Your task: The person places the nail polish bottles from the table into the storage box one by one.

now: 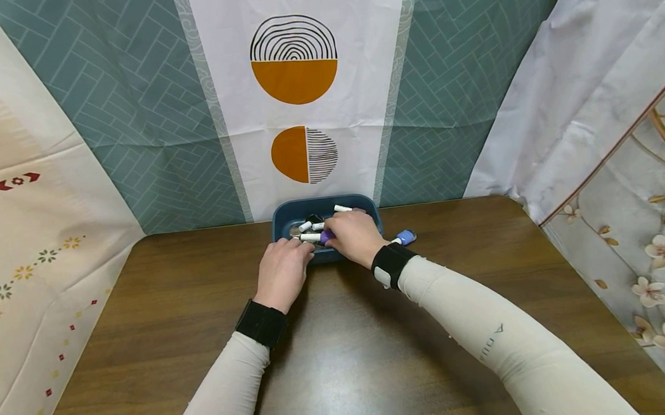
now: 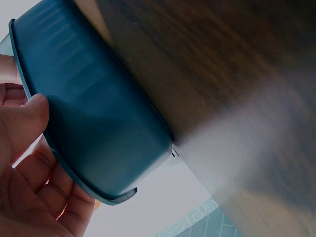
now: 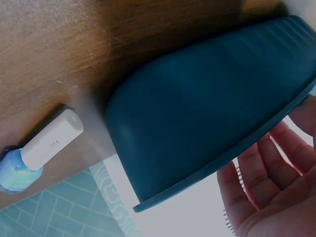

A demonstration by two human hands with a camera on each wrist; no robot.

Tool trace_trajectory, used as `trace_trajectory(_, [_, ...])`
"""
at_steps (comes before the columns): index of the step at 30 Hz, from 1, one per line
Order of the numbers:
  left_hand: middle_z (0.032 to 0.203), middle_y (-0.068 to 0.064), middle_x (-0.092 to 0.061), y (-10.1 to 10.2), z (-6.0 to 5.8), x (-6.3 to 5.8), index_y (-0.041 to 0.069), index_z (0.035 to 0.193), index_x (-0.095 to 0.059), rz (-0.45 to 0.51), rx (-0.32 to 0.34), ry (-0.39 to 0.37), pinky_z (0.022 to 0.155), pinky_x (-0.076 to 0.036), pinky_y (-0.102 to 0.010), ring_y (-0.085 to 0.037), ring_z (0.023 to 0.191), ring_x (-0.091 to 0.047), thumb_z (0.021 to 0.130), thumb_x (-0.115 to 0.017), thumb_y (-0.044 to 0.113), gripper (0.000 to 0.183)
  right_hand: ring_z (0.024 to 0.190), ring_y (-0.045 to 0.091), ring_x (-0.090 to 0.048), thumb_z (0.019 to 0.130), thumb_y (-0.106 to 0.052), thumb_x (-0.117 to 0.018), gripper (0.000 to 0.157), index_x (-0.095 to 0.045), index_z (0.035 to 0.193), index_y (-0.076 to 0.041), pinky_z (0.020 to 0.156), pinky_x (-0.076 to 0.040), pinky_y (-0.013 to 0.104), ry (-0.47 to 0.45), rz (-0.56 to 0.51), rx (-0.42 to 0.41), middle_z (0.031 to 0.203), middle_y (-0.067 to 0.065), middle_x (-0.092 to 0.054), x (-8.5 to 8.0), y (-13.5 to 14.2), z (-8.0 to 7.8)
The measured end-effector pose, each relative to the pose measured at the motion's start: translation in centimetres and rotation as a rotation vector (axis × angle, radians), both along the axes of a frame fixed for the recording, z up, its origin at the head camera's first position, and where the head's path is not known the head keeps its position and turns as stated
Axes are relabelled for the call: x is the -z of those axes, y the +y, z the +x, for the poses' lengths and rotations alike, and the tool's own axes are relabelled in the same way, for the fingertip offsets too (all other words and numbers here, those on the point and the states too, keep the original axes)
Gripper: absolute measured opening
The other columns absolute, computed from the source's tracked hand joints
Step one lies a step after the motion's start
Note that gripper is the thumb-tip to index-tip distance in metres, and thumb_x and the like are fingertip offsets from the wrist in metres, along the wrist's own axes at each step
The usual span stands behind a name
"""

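Observation:
A dark blue plastic bin (image 1: pixel 289 211) stands against the back of the table, holding several nail polish bottles with white caps. At its near left corner my left hand (image 1: pixel 281 268) grips the rim, thumb (image 2: pixel 37 116) against the outer wall and fingers behind the edge. My right hand (image 1: pixel 357 234) reaches over the near right rim and pinches a purple nail polish bottle (image 1: pixel 326 236) with a white cap pointing left. The right fingers (image 3: pixel 266 173) partly hide the contents. Right of the bin lies a blue nail polish bottle (image 1: pixel 405 236), its white cap (image 3: pixel 53 139) toward the bin.
The brown wooden table (image 1: pixel 203 342) stretches in front of the bin. Behind it hangs a green and white patterned cloth (image 1: pixel 304 114). Light cloths hang at the left (image 1: pixel 42 219) and right (image 1: pixel 626 246) sides.

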State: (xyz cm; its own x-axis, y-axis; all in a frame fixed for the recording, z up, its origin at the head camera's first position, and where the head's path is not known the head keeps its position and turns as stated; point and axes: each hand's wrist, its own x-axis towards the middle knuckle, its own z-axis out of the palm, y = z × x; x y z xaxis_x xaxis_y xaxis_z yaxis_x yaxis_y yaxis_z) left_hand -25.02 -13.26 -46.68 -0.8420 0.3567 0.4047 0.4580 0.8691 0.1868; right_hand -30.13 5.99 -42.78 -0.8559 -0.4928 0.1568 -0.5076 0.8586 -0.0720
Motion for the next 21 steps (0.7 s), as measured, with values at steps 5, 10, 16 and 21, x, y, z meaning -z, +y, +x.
trace_trajectory(5, [0.105, -0.009, -0.08, -0.03, -0.01, 0.04, 0.008, 0.113, -0.085, 0.004, 0.001, -0.004, 0.093, -0.055, -0.046, -0.029, 0.092, -0.065, 0.104, -0.08, 0.015, 0.012, 0.102, 0.021, -0.074, 0.101, -0.031, -0.084, 0.029, -0.082, 0.123, -0.013, 0.099, -0.056, 0.046, -0.043, 0.022, -0.006, 0.113, 0.001, -0.081, -0.11, -0.47, -0.32])
trace_trajectory(10, [0.102, -0.01, -0.08, -0.07, -0.02, 0.14, 0.008, 0.112, -0.085, 0.007, 0.008, 0.013, 0.092, -0.055, -0.047, -0.03, 0.091, -0.066, 0.103, -0.081, 0.015, 0.012, 0.102, 0.02, -0.074, 0.101, -0.032, -0.084, 0.029, -0.083, 0.123, -0.013, 0.095, -0.056, 0.046, -0.062, 0.034, -0.009, 0.112, 0.001, -0.082, 0.02, -0.7, -0.59])
trace_trajectory(16, [0.101, -0.01, -0.079, -0.11, -0.14, 0.26, 0.008, 0.111, -0.085, 0.012, 0.011, 0.024, 0.092, -0.055, -0.048, -0.03, 0.091, -0.066, 0.103, -0.082, 0.015, 0.011, 0.098, 0.02, -0.074, 0.1, -0.032, -0.085, 0.028, -0.084, 0.12, -0.013, 0.092, -0.057, 0.046, -0.076, 0.027, -0.017, 0.109, 0.001, -0.082, -0.12, -0.77, -0.8])
trace_trajectory(21, [0.103, -0.01, -0.08, -0.08, -0.25, 0.2, 0.008, 0.111, -0.085, 0.005, 0.009, 0.011, 0.093, -0.055, -0.047, -0.03, 0.092, -0.066, 0.104, -0.08, 0.016, 0.012, 0.096, 0.019, -0.073, 0.1, -0.032, -0.085, 0.026, -0.084, 0.118, -0.014, 0.091, -0.058, 0.046, -0.091, 0.032, -0.017, 0.107, 0.0, -0.081, -0.2, -0.73, -0.96])
